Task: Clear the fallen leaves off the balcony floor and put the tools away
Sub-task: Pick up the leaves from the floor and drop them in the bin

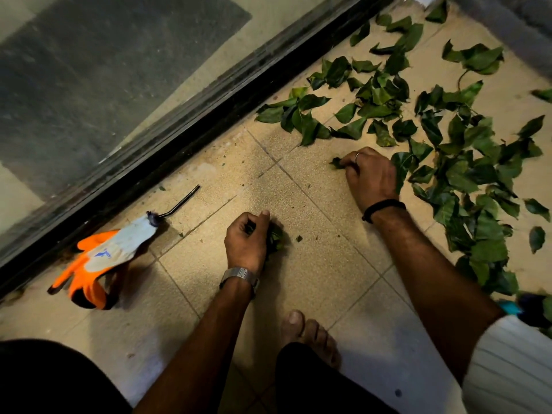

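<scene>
left hand [245, 240]: we see it low over the tiled floor [313, 264], fingers curled round a small wad of green leaves [276, 238]; metal watch [240, 277] on that wrist.
right hand [370, 174]: reaching further out, knuckles up, fingertips pinching one small leaf [337, 162] against the tile; ring on one finger, black band [383, 208] on the wrist.
leaf pile [466, 180]: loose green leaves spread over the floor just right of the right hand, running from the top edge down past the forearm; a few scraps lie between the two hands.
gloves [98, 264]: orange-and-white work gloves on the floor, well left of the left hand, beside the door track [185, 127].
black rod [179, 203]: thin bent metal piece sticking out from the glove cuff end; we can't tell what tool it is.
door: dark sliding track runs diagonally, glass pane [89, 85] behind it.
foot [310, 336]: bare, on the tile near the bottom centre, between the forearms.
</scene>
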Motion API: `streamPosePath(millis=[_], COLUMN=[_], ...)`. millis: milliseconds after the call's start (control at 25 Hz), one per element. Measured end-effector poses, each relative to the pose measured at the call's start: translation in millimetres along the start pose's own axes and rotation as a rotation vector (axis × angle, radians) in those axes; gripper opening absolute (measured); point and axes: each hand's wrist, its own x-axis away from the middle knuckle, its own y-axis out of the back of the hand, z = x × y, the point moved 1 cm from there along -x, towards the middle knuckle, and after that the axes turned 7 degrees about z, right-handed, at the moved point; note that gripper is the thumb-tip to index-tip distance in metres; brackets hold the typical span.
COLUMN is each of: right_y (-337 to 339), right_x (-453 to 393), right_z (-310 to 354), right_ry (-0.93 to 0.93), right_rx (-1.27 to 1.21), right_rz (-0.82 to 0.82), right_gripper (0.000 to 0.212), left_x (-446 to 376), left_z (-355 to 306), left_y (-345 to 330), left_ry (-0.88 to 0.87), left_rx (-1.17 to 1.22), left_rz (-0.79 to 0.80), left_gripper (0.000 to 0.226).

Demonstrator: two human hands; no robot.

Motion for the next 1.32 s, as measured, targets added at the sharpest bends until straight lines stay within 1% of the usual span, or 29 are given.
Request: streamPosePath(millis=[40, 80, 160, 200, 280, 360, 400, 440, 480, 520, 560, 600, 640, 680, 720, 760, 840, 920, 960, 1000, 1080, 1120, 1160, 1200, 1240, 1280, 1320], right_y=[0.9, 0.3, -4.4, -9.4, -15.5, -13.2, -10.6, -5.9, -1.5, 1.5, 2.4, 1.3, -2.3, -10.2, -18.1, -24.7, -31.1, -31.1, -30.7, -30.0, -27.7, -26.2, -23.1, -20.3, -18.1, -16.4, -15.0], right_x=[7.2, 18.4, 49.5, 65.9, 88.4, 89.5, 82.5, 71.1, 54.3, 33.3, 11.0, -10.5, -29.4, -42.8, -50.6, -51.4, -34.8, -1.9, 19.0, 39.8, 72.8, 79.4, 77.7, 68.8, 54.5, 35.8, 14.3], right_z=[12.3, 28.2, 68.2, 86.8, 112.9, 120.0, 116.8, 112.5, 105.7, 96.9, 88.4, 80.5, 72.0, 63.8, 57.3, 53.7, 54.4, 65.3, 73.9, 83.9, 101.5, 104.7, 103.4, 98.6, 92.2, 83.5, 74.2], right_ry=[-0.05, -0.093, -0.091, -0.057, 0.011, 0.05, 0.069, 0.081, 0.087, 0.082, 0.082, 0.1, 0.133, 0.161, 0.189, 0.219, 0.276, 0.264, 0.239, 0.216, 0.163, 0.146, 0.13, 0.11, 0.079, 0.055, 0.053], right_rx=[-0.091, -0.238, -0.521, -0.591, -0.661, -0.756, -0.787, -0.774, -0.703, -0.573, -0.412, -0.242, -0.089, 0.035, 0.107, 0.128, 0.072, -0.115, -0.235, -0.359, -0.616, -0.716, -0.792, -0.849, -0.877, -0.814, -0.657], right_rz=[0.03, 0.072, 0.189, 0.258, 0.398, 0.592, 0.675, 0.686, 0.606, 0.465, 0.311, 0.192, 0.12, 0.105, 0.121, 0.14, 0.145, 0.148, 0.183, 0.262, 0.498, 0.599, 0.658, 0.657, 0.6, 0.478, 0.335], right_gripper=[0.021, 0.019, 0.017, 0.017, 0.015, 0.014, 0.014, 0.014, 0.015, 0.017, 0.022, 0.029, 0.035, 0.038, 0.036, 0.03, 0.019, 0.016, 0.016, 0.017, 0.02, 0.021, 0.021, 0.02, 0.02, 0.02, 0.023], left_x=[0.0, -0.4, -1.5, -2.5, -6.1, -9.5, -11.0, -12.9, -13.7, -14.5, -15.1, -15.3, -14.0, -13.1, -11.4, -10.4, -10.2, -9.0, -8.4, -8.5, -8.8, -8.5, -8.8, -9.5, -8.9, -9.4, -8.9], left_z=[-0.7, -1.1, -3.7, -5.1, -5.7, -3.4, -1.7, 0.8, 0.8, 0.2, 0.0, -0.1, -2.0, -2.5, -4.8, -6.0, -6.3, -8.9, -9.6, -8.3, -3.4, -2.4, -0.8, 0.5, -1.1, -1.4, -2.8], left_y=[-1.6, -3.1, -6.8, -8.4, -7.0, 0.6, 5.3, 8.9, 11.1, 12.7, 14.6, 15.7, 16.1, 16.3, 17.1, 17.7, 16.7, 13.1, 10.3, 7.7, 5.7, 6.0, 7.5, 9.9, 12.3, 14.0, 14.9], left_ry=[0.0, -0.006, -0.025, -0.031, -0.037, -0.011, -0.003, 0.005, 0.008, 0.015, 0.013, 0.016, 0.017, 0.023, 0.032, 0.048, 0.051, 0.017, -0.006, -0.022, -0.035, -0.03, -0.018, 0.001, 0.024, 0.05, 0.061], left_rx=[0.029, 0.043, 0.055, 0.059, 0.035, -0.004, -0.009, -0.016, -0.024, -0.034, -0.041, -0.045, -0.041, -0.039, -0.031, -0.024, -0.019, 0.003, -0.006, -0.027, -0.038, -0.029, -0.028, -0.031, -0.028, -0.021, -0.016], left_rz=[0.014, 0.025, 0.032, 0.014, -0.083, -0.217, -0.253, -0.26, -0.25, -0.24, -0.23, -0.218, -0.205, -0.195, -0.189, -0.185, -0.163, -0.11, -0.076, -0.043, -0.014, -0.025, -0.058, -0.093, -0.122, -0.14, -0.142], left_gripper=[0.028, 0.027, 0.027, 0.029, 0.033, 0.033, 0.034, 0.036, 0.039, 0.042, 0.045, 0.047, 0.049, 0.05, 0.05, 0.05, 0.047, 0.039, 0.035, 0.035, 0.04, 0.042, 0.045, 0.049, 0.051, 0.05, 0.048])
